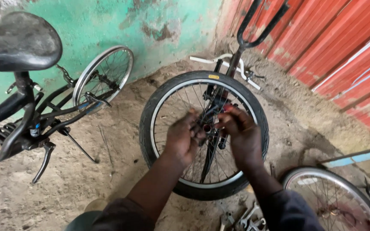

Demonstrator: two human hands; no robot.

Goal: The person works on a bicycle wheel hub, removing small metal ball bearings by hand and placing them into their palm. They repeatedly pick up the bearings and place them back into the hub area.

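At the centre of the frame the left hand (184, 137) and right hand (241, 136) pinch at the hub (207, 128) of a tyred wheel (204, 133), fingers curled together; a black bicycle (26, 107) stands at the left.

Dirt floor (86, 179) w/ tyred wheel (204, 134), bare rim (335, 199), tools (247, 218).

Peeling green wall (159, 21), red corrugated metal sheeting (343, 47), dusty dirt floor (86, 188), probably daylight.
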